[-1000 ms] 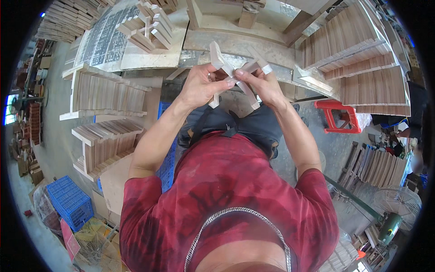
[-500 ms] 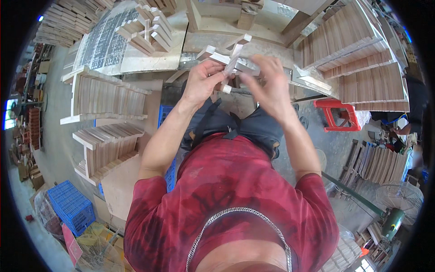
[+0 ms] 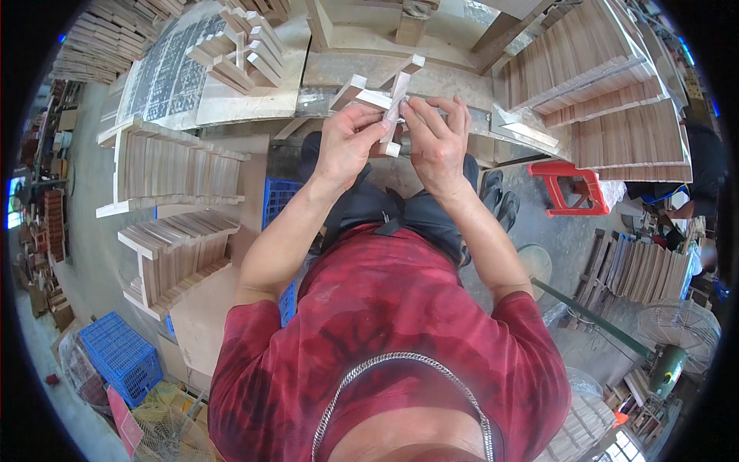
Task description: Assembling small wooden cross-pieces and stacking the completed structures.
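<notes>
My left hand (image 3: 342, 150) grips a small joined wooden frame (image 3: 396, 108) of pale square bars, held tilted over the front edge of the workbench. Its thumb presses on the slanting bar at the front, while its fingers wrap the bar behind. On the other side of that bar, my right hand (image 3: 439, 146) has thumb and index finger pinched together, their tips against the frame. Whatever lies between those fingertips is too small or hidden to make out. Several similar joined wooden pieces (image 3: 265, 55) stand on the bench (image 3: 296, 96) to the far left.
Stacked wooden slats (image 3: 181, 165) stand at left, with another stack (image 3: 185, 250) nearer. More wooden parts (image 3: 573, 65) are piled on the right of the bench. A red plastic stool (image 3: 568, 189), a green fan (image 3: 668, 373) and a blue crate (image 3: 119, 358) stand around me.
My right hand has moved in to the left, and its spread fingers have closed into a pinch at the frame. My left hand keeps its hold, slightly further right.
</notes>
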A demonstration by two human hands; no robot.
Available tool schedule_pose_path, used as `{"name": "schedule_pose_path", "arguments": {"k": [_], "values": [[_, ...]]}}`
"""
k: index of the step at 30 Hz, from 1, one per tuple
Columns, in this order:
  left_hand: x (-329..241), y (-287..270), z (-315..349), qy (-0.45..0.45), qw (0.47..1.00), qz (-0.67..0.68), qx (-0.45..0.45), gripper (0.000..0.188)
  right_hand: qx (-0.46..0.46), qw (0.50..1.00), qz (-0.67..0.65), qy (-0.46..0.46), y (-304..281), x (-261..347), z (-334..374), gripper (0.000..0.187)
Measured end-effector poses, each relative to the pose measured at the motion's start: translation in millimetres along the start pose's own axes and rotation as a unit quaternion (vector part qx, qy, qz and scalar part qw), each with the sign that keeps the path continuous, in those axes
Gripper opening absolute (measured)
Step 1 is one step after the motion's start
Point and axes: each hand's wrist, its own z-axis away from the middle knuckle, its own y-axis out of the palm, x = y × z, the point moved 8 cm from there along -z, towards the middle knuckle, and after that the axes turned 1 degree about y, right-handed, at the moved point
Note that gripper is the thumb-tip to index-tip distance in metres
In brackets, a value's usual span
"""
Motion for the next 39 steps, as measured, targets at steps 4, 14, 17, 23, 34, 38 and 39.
{"name": "schedule_pose_path", "arguments": {"k": [4,14,17,23,34,38,39], "values": [[4,-7,1,-0.031,0.999,-0.016,-0.001,0.026,-0.010,0.998,-0.058,-0.006,-4,-4,1,0.038],[-6,-5,2,0.002,1.000,-0.012,-0.008,0.024,0.050,0.982,-0.171,0.063,3,-11,-20,0.049],[-7,-6,2,0.011,1.000,-0.027,-0.007,0.024,0.082,0.985,-0.145,0.040,10,-5,-17,0.049],[0,-14,-3,0.016,0.998,-0.062,-0.013,0.024,0.073,0.937,-0.321,0.115,17,-31,6,0.051],[0,-48,-21,0.018,0.993,-0.104,-0.052,0.022,-0.136,0.359,-0.608,0.695,90,-187,195,0.013],[3,-37,-20,-0.021,0.994,-0.095,-0.039,0.020,-0.222,0.258,-0.707,0.619,120,-201,179,0.007],[-1,-36,-19,-0.009,0.994,-0.101,-0.046,0.019,-0.255,0.219,-0.724,0.603,119,-199,175,0.006]]}}
